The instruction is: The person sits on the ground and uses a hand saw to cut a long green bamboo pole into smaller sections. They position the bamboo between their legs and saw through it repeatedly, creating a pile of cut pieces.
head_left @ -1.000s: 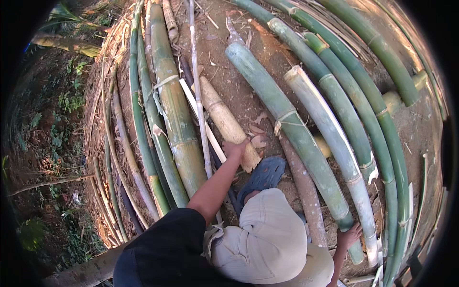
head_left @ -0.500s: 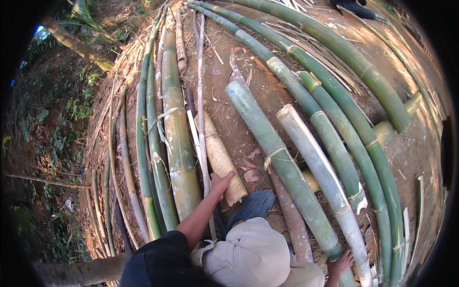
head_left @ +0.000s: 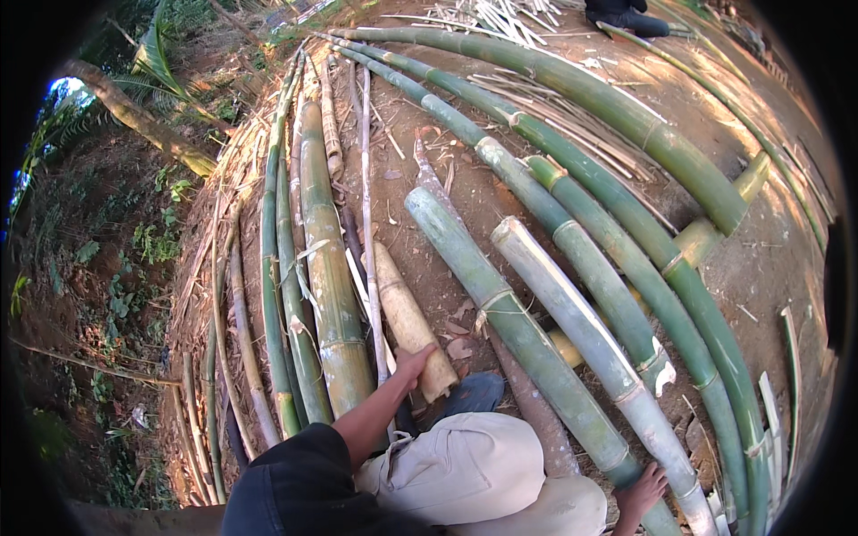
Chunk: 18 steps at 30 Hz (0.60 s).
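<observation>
My left hand [head_left: 413, 366] is closed on the lower end of a short, pale tan bamboo piece [head_left: 402, 304], beside my knee. At the lower right, my right hand [head_left: 642, 491] grips the near part of a thick green bamboo pole [head_left: 527, 348]; its fingers curl over the pole's side. This pole slants away from me, its far end cut off. A whitish bamboo pole [head_left: 572, 308] with a pale split edge lies close to its right, near my right fingertips. A mottled brown log [head_left: 536, 411] shows partly beneath the green pole.
Long green bamboo poles [head_left: 617, 232] fan out on the right. More bamboo poles [head_left: 331, 268] and thin sticks lie on the left. Split strips [head_left: 500, 18] are piled at the far side, near a seated person [head_left: 630, 20]. A leafy slope [head_left: 98, 268] drops away at left.
The view has tilted slightly, bringing more of the far strips and the other person into the picture. Both hands keep their holds; the bamboo beneath them shows no clear movement.
</observation>
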### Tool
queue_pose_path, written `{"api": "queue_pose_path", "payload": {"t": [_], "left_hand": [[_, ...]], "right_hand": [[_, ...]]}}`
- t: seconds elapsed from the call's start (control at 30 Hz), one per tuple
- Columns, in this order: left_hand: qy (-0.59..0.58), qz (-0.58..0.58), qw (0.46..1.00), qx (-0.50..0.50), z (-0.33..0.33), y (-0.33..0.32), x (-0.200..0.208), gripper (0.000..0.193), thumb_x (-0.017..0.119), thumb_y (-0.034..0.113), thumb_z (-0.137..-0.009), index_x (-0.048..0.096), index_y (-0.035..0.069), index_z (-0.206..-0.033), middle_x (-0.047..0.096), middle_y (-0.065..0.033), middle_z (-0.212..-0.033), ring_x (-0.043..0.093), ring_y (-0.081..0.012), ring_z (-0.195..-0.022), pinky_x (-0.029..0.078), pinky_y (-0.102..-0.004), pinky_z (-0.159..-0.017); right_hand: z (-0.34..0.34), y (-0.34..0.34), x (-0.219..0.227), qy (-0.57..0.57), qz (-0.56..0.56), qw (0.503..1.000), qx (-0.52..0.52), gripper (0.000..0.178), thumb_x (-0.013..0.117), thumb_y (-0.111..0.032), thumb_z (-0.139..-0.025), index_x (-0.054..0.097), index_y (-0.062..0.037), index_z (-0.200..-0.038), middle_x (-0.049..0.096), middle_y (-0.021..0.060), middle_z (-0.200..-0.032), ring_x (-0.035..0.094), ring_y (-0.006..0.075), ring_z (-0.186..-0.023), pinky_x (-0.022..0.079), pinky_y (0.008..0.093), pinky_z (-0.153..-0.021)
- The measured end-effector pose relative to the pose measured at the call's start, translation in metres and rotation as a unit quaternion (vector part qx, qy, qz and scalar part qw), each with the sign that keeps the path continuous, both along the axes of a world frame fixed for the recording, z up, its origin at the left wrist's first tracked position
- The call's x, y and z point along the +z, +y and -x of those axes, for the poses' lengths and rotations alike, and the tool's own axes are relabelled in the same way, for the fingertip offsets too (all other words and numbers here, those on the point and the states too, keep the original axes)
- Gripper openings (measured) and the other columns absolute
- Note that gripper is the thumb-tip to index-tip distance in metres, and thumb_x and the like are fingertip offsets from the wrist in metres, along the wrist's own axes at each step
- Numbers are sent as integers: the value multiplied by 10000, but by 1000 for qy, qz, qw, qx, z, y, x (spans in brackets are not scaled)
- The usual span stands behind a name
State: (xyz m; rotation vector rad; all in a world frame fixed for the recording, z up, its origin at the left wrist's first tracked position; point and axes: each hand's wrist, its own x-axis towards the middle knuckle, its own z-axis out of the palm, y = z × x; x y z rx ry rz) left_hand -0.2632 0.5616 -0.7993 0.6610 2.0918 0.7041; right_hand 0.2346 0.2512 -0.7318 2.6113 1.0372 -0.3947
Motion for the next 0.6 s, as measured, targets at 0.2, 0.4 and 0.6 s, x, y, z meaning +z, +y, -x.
{"api": "queue_pose_path", "payload": {"t": [0.2,0.4,0.6], "left_hand": [[124,32,982,-136,10,-11,-12,1019,919,386,-640,343,-105,-1324,566,-300,-1276,599,-399,-1166,512,-445,-972],[250,114,958,-76,-43,-1,-6,1075,923,423,-603,306,-53,-1343,473,-330,-1350,503,-441,-1265,450,-465,-1064],[117,79,986,-85,-1,2,-28,1452,933,524,-556,40,-121,-1502,388,-322,-1487,471,-401,-1346,422,-418,-1108]], "right_hand": [[-13,-6,-10,-38,47,998,-7,1019,943,-301,-429,429,-99,-1285,483,128,-1283,486,348,-1217,453,433,-1037],[-7,-2,-5,-7,55,998,-15,1056,967,-338,-446,409,-112,-1313,471,136,-1308,477,352,-1247,452,439,-1046],[-8,-5,-8,-8,46,999,3,1041,971,-352,-467,413,-116,-1314,467,139,-1319,475,358,-1247,435,462,-1046]]}}
